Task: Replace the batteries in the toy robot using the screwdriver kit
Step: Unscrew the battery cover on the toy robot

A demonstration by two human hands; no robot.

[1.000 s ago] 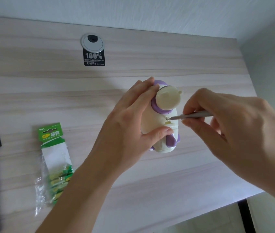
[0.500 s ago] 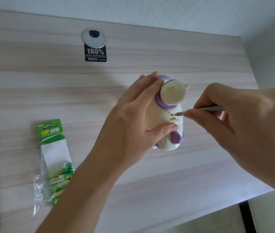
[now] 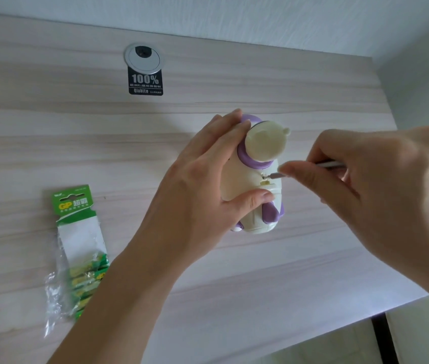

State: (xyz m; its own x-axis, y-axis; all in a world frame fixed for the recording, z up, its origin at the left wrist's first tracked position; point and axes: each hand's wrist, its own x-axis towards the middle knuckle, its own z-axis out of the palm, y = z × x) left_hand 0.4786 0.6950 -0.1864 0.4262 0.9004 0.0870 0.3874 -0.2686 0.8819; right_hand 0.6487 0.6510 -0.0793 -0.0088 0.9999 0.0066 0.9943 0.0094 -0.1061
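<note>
Your left hand (image 3: 197,195) gripped the toy robot (image 3: 263,145); your right hand (image 3: 381,195) pinched the screwdriver (image 3: 330,164), its tip since moved into the screw recess (image 3: 265,176). Unscrewing judged beginning.

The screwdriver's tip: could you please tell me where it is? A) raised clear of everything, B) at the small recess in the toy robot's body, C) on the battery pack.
B: the right hand holds the screwdriver with its tip at the recess in the toy robot, which the left hand grips.
</note>
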